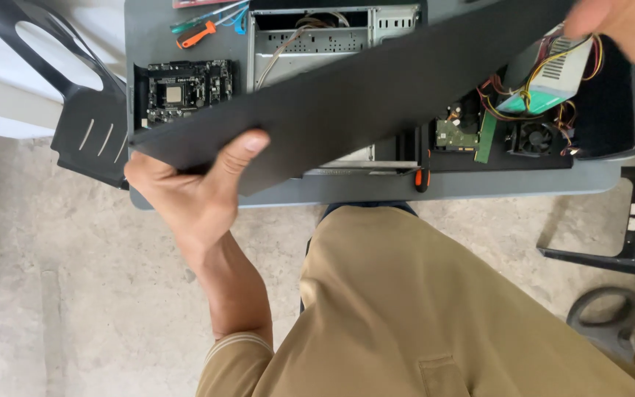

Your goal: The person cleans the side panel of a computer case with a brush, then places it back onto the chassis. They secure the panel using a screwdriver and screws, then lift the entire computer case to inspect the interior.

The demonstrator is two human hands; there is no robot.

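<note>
Bare concrete floor (75,294) spreads beneath a grey desk (361,190) crowded with opened computer parts, seen from above over the person's tan-clad lap. Across it all, a long black panel (376,95) is held above the desk, its long axis slanting from near left up to far right. The left hand (189,187) clamps the panel's near-left corner, thumb pressed on top and fingers curled underneath. The right hand (622,29) sits at the far-right end, blurred and partly out of frame; whether its fingers grip the panel cannot be told. The left hand is the nearer and the clearer hold.

Under the panel lies an open metal computer case (310,37). To its left a motherboard (185,88) rests flat on the desk. On the right, a power supply (553,70) trails coloured wires beside a hard drive (453,132) and a small cooling fan (534,136). Screwdrivers with orange and blue handles (207,26) lie at the desk's far edge. A black plastic chair (75,110) stands at left, and a chair base (611,250) shows at right.
</note>
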